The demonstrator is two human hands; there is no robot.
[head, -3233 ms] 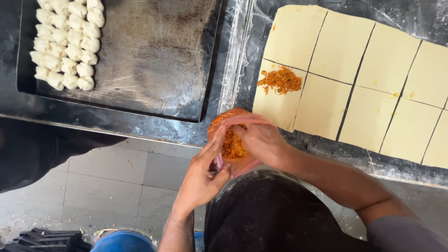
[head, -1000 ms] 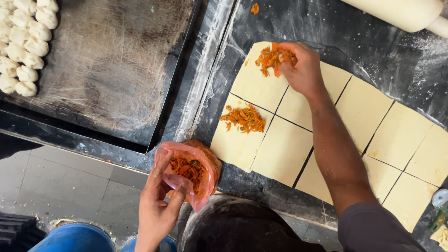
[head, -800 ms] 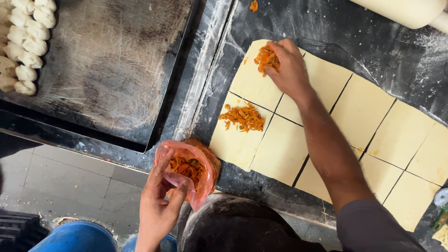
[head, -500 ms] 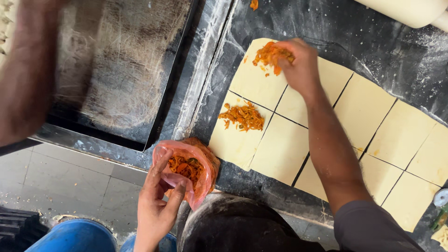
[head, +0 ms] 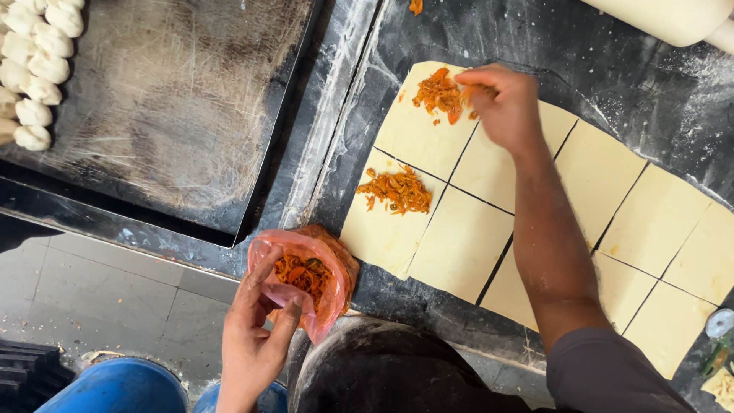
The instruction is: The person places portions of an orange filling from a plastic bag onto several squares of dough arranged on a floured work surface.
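Observation:
My right hand [head: 505, 103] reaches over a sheet of pale dough cut into squares [head: 596, 176], its fingertips pinched at a heap of orange shredded filling [head: 440, 93] on the far-left square. A second heap of filling [head: 397, 190] lies on the square just nearer to me. My left hand [head: 256, 336] holds a thin pink plastic bag [head: 306, 279] of the same orange filling open at the counter's front edge.
A dark metal baking tray [head: 183, 107] sits left of the dough, with rows of white shaped dough pieces [head: 34, 69] at its far-left end. A rolling pin [head: 673, 19] lies top right. A small cutter [head: 719, 325] rests at the right edge. Grey floor tiles and a blue object [head: 122, 386] lie below.
My right hand carried filling from the bag to the far-left square and now pinches at the heap there. Another person's arm crossed over the tray half a second ago and is gone.

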